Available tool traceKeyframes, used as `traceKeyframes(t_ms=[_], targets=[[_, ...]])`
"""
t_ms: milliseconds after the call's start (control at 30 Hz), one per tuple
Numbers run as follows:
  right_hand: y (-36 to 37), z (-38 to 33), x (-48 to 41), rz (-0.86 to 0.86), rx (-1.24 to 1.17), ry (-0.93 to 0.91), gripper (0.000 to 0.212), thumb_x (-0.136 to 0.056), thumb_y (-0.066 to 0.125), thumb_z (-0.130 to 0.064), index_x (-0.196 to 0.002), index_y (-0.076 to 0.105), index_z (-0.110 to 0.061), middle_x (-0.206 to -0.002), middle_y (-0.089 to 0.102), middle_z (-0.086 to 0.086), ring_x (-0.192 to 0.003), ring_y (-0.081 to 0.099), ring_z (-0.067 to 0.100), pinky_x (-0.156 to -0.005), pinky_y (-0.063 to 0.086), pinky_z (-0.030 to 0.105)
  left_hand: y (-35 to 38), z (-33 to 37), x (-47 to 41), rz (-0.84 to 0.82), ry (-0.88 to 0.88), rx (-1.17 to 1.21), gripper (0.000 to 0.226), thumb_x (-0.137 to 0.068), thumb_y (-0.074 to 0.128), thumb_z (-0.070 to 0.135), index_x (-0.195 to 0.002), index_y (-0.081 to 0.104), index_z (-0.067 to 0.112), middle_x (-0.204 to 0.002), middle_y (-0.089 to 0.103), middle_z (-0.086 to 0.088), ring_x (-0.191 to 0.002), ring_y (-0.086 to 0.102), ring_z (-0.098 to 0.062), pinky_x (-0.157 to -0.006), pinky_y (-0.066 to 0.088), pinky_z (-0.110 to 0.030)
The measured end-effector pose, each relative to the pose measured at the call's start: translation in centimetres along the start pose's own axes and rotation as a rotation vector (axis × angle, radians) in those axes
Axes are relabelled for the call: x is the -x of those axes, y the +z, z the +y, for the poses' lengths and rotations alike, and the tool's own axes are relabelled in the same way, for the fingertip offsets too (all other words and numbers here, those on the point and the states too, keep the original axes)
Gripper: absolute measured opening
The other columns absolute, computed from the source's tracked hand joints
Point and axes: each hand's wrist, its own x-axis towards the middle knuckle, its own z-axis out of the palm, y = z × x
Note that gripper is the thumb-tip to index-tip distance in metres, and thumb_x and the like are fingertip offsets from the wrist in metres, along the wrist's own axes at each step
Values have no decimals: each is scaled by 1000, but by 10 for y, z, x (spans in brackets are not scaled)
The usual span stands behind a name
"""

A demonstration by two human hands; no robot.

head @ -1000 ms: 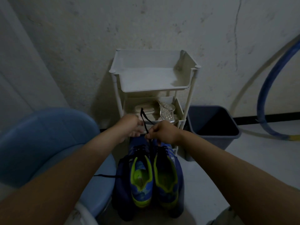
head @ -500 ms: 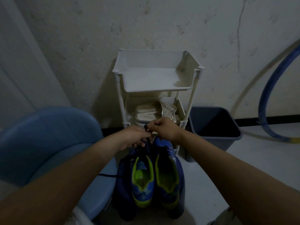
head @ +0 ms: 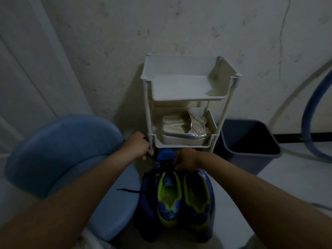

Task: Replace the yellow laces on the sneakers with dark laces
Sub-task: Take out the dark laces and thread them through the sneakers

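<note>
Two blue sneakers with yellow-green lining stand side by side on the floor, the left sneaker (head: 168,198) and the right sneaker (head: 197,196), heels toward me. A dark lace (head: 162,161) runs across the top of the left sneaker. My left hand (head: 137,147) grips one end of that lace, pulled out to the left by the rack's leg. My right hand (head: 186,161) pinches the lace at the sneaker's upper eyelets. Another dark lace end (head: 128,190) trails over the chair seat. No yellow lace shows.
A blue chair (head: 71,159) stands at the left, touching the sneakers. A white rack (head: 188,97) behind them holds silver shoes (head: 185,130) on its lower shelf. A dark bin (head: 249,141) is at the right, a blue hose (head: 312,112) beyond.
Both hands have come down from in front of the rack to the sneakers. My left hand has drawn the lace out to the left; the raised loop of lace is gone.
</note>
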Motion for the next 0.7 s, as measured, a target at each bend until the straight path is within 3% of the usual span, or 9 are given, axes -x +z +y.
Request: traceKeyframes(t_ms=[100,200,300,400,500,600,700], targets=[[-1,-1,-4,54,-15,23,25,-92,63,-34,-104,74,-15,-100,73,12,-85,70,29,-77,60,40,-3,-4,1,92,52,-147,14,-95,44,7,-107,45,14,-88,58,-9,-66,65,-26,-47,47,-29],[-4,-4,-4,116,-122,20,27,-88,65,-38,-86,76,-13,-89,74,12,-78,70,28,-73,58,40,-2,-8,-3,-7,-10,-356,45,-88,56,2,-129,40,11,-103,56,-15,-80,64,-30,-57,57,-36],[-8,-6,2,180,-308,-3,27,-89,65,-37,-75,73,-16,-71,69,9,-57,60,19,-56,51,33,1,-8,-1,-109,-79,-588,64,-90,56,3,-144,24,5,-124,52,-18,-96,60,-28,-73,53,-34],[-13,-6,10,194,-575,-26,29,-93,62,-30,-85,70,-3,-65,57,12,-44,47,15,-43,36,24,0,-6,-2,-53,33,-700,52,-90,55,14,-136,33,5,-139,36,-18,-117,50,-31,-91,47,-36],[-20,-8,21,234,-751,-90,25,-97,57,-24,-87,68,-4,-68,61,9,-42,43,13,-41,32,23,2,4,-3,-72,167,-635,30,-89,53,18,-118,52,7,-117,55,-13,-100,58,-25,-81,49,-33],[-26,-10,28,319,-918,-158,19,-99,55,-19,-89,68,-10,-77,68,3,-40,39,12,-39,30,20,13,17,5,-361,177,-506,15,-92,56,17,-96,68,10,-88,68,-4,-66,59,-13,-74,49,-30],[-32,-9,33,364,-994,-186,19,-100,54,-19,-90,68,-11,-82,69,4,-40,37,13,-40,28,20,27,31,18,-531,156,-248,22,-97,54,22,-112,68,13,-94,71,3,-73,60,-10,-69,47,-26]])
